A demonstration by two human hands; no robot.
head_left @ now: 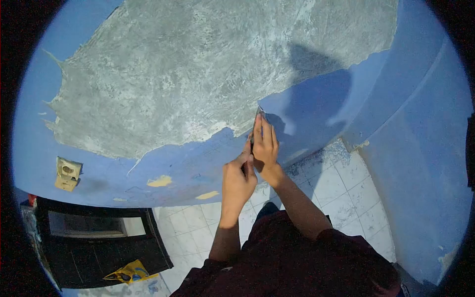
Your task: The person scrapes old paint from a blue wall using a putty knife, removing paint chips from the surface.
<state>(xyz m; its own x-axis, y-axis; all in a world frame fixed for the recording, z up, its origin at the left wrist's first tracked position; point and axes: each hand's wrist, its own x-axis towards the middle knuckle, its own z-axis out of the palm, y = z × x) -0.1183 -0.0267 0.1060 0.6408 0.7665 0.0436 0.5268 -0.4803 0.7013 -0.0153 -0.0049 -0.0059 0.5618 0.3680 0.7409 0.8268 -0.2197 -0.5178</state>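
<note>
**At the Edge of the Blue**

A blue-painted wall (425,128) bears a ragged grey patch (188,69). The left hand (238,183) and right hand (265,150) both grip a slim scraper (260,108), its tip at the patch's lower border. Scraping appears under way; the next stroke likely calls for a low blade.

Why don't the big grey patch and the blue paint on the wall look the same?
The grey patch is grey with whitish smears, while the blue paint is mostly blue, with a few yellowish bare spots. The grey patch looks streaky and blotchy all over; the blue paint looks more even. What they share: they meet along a jagged edge, and a dark shadow falls across both.
</note>
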